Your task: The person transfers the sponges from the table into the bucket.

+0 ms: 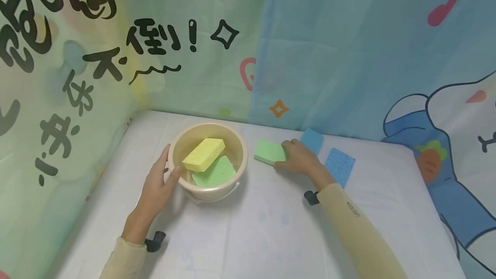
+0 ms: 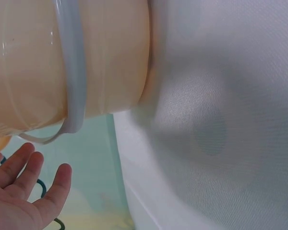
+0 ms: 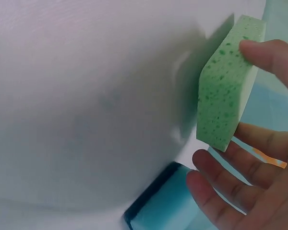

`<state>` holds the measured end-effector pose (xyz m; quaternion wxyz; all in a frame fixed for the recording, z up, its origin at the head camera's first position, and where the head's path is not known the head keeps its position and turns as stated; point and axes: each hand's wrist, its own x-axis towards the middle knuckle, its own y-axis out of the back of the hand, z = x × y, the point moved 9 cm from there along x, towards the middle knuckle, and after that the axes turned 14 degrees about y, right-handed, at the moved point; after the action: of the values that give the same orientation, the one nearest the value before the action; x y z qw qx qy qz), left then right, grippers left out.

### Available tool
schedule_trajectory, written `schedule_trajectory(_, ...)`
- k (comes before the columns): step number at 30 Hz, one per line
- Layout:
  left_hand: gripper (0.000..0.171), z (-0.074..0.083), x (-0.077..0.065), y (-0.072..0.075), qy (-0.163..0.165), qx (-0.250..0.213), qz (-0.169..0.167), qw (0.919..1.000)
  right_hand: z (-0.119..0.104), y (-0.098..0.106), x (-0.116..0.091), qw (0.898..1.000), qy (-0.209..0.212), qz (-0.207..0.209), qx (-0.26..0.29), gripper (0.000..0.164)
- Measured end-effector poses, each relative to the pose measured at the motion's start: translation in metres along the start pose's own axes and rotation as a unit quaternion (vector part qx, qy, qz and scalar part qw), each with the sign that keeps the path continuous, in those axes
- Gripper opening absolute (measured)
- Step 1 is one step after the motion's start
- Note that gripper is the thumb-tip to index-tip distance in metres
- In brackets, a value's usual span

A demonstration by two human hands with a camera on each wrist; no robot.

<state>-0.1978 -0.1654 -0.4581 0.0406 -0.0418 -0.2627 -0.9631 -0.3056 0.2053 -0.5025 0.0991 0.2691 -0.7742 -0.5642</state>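
Bucket (image 1: 211, 193), cream, upright on white-covered table (image 1: 252, 231); its pale handle (image 2: 76, 62) hangs down at about five o'clock, head view. Inside: yellow sponge (image 1: 204, 154) tilted atop a green sponge (image 1: 214, 174), which shows at roughly five o'clock within the rim.

Left hand (image 1: 156, 187) at the bucket's eight to nine o'clock, thumb near the rim. Fingers spread apart, not clamped; left wrist view shows daylight between several fingertips and the wall. Contact elsewhere: cannot tell.

Right hand (image 1: 300, 158) at the bucket's three o'clock, well apart from it. Thumb and forefinger clamped on a second green block (image 1: 270, 152), pinched by opposite sides; remaining fingers extended. Block lies between hand and bucket, at the hand's nine o'clock. Whether lifted or touching cloth: cannot tell.

Light-blue sponge (image 1: 313, 140) just beyond the right hand, at its one o'clock, partly covered. Speckled blue sponge (image 1: 340, 167) at the hand's three o'clock, near the forearm.
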Motion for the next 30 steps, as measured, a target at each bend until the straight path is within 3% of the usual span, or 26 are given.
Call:
schedule_trajectory(9, 0.065, 0.0, 0.0, 0.0, -0.001, -0.003, 0.001, 1.0, -0.009, 0.026, -0.014, 0.999, 0.009, 0.031, 0.027, 0.079)
schedule_trajectory(21, 0.065, 0.001, 0.0, -0.001, 0.001, -0.002, -0.001, 1.0, -0.041, 0.072, -0.029, 0.998, 0.046, 0.052, -0.005, 0.08)
schedule_trajectory(30, 0.065, 0.002, 0.0, -0.001, 0.003, -0.004, -0.002, 1.0, -0.054, 0.089, -0.036, 0.994, 0.073, 0.079, -0.013, 0.076)
